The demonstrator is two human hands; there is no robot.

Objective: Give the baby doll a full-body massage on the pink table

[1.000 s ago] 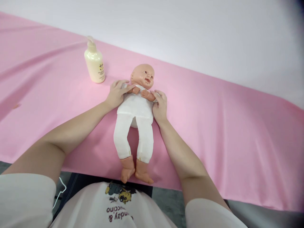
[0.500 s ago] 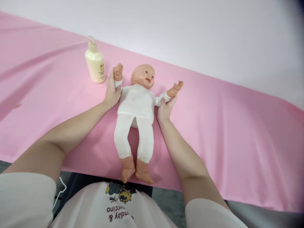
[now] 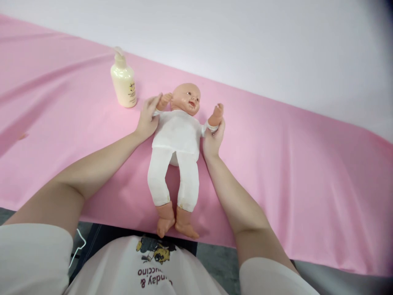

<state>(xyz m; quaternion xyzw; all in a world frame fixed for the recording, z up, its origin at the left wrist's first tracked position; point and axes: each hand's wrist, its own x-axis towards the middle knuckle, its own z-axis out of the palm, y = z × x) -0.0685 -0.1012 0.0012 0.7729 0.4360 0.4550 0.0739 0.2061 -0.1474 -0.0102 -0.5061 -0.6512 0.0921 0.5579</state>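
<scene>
A baby doll (image 3: 176,129) in a white top and white trousers lies on its back, feet toward me. My left hand (image 3: 148,119) is closed around the doll's arm on the left, its fingers behind the sleeve and little hand. On the other side, my right hand (image 3: 214,139) grips the doll's other arm near the wrist, with that small hand pointing up. Parts of my fingers are hidden behind both arms. The doll's head is turned a little to the right.
A cream pump bottle (image 3: 124,84) stands to the left of the doll, close to my left hand. Pink cloth (image 3: 276,172) with folds covers the table. Behind it is a white surface (image 3: 245,45). The doll's feet are near the table's front edge.
Both doll arms have swung inward toward its head and body, moved by my hands. The doll's body and the bottle have stayed in place.
</scene>
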